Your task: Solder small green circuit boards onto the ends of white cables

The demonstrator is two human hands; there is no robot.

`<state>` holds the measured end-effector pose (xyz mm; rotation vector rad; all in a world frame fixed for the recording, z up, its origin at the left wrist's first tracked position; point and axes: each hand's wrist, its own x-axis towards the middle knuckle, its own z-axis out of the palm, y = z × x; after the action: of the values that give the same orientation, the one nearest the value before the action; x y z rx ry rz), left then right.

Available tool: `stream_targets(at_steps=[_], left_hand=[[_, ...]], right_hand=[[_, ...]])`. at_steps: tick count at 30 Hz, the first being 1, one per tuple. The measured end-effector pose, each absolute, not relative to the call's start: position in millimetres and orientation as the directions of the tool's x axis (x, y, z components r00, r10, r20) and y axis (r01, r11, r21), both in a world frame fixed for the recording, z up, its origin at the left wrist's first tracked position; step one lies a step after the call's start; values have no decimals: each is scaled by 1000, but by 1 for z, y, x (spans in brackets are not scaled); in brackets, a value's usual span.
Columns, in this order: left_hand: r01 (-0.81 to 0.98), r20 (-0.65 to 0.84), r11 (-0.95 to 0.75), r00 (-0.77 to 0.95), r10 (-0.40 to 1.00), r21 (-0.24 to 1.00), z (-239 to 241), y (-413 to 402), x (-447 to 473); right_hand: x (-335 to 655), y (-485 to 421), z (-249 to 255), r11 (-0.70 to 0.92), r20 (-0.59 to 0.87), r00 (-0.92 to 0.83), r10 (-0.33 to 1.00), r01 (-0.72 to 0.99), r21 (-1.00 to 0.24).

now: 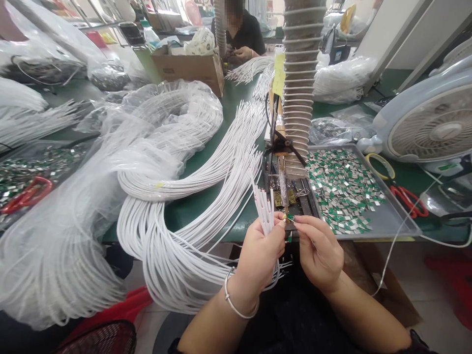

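My left hand (pixel 260 250) is closed around a bunch of white cables (pixel 264 209), their cut ends pointing up. Between the fingertips of my right hand (pixel 320 248) is a small green circuit board (pixel 290 217), pinched at its edge. The board meets the tip of a soldering iron (pixel 282 184), which is fixed upright in a stand. Thumb and forefinger of the left hand come close to the same spot; whether a cable end touches the board there is too small to tell. Long white cables (pixel 191 241) run from the left hand's bunch across the table edge.
A grey tray (pixel 400 223) of small green-and-silver boards lies right, beside red-handled scissors (pixel 407 200) and a fan (pixel 435 113). A ribbed duct (pixel 300 83) hangs over the iron. Plastic-wrapped cables (pixel 147 123) cover the left. Across the table sits another person (pixel 245 34) near a cardboard box (pixel 188 69).
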<state>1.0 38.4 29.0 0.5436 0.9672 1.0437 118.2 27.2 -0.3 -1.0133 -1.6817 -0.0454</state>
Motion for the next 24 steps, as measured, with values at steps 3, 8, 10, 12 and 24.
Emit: stream_targets(at_steps=[3, 8, 10, 12, 24], left_hand=[[-473, -409, 438, 169, 897, 764, 30, 39, 1], [-481, -394, 430, 180, 901, 764, 32, 38, 1], [-485, -386, 426, 186, 904, 764, 32, 38, 0], [-487, -383, 426, 190, 904, 763, 32, 37, 0], [-498, -368, 416, 196, 909, 761, 30, 36, 0]], right_hand=[[118, 27, 0, 639, 809, -18, 587, 625, -450], [119, 26, -2, 632, 797, -22, 603, 622, -461], [119, 26, -2, 629, 800, -24, 599, 632, -453], [119, 26, -1, 624, 803, -23, 595, 643, -444], [119, 25, 1, 617, 803, -31, 596, 657, -433]])
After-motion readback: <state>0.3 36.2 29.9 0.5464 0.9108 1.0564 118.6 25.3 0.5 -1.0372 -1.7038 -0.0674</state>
